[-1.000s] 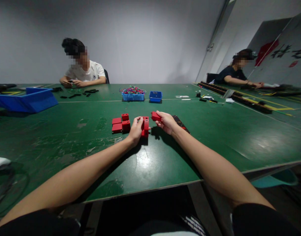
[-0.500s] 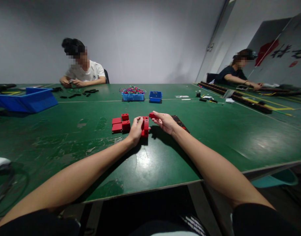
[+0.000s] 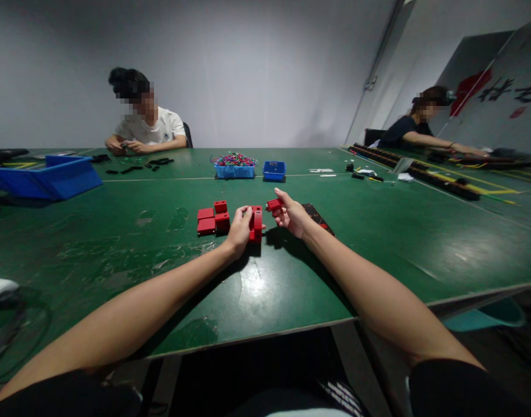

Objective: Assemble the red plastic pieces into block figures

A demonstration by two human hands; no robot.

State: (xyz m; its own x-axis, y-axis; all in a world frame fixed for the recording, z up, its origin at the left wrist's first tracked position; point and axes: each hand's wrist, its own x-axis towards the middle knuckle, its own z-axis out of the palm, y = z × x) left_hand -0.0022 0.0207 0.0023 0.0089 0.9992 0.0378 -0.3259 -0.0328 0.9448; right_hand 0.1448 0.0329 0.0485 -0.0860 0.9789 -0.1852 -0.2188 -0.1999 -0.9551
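Observation:
My left hand (image 3: 240, 229) is closed around an upright red block (image 3: 256, 223) that rests on the green table (image 3: 161, 243). My right hand (image 3: 291, 215) pinches a small red piece (image 3: 274, 204) just above and to the right of that block. To the left of my left hand lie three more red blocks (image 3: 213, 218) in a close group. A dark flat tray (image 3: 318, 216) shows behind my right wrist.
At mid-table stand a blue bin of coloured parts (image 3: 235, 164) and a small blue bin (image 3: 274, 170). A large blue bin (image 3: 48, 175) sits far left. One person (image 3: 146, 121) works across the table. Another person (image 3: 415, 124) sits at the right.
My right hand has turned the small red piece and brought it slightly lower and closer to the upright block. My left hand has stayed put. The person at the right has stretched an arm out.

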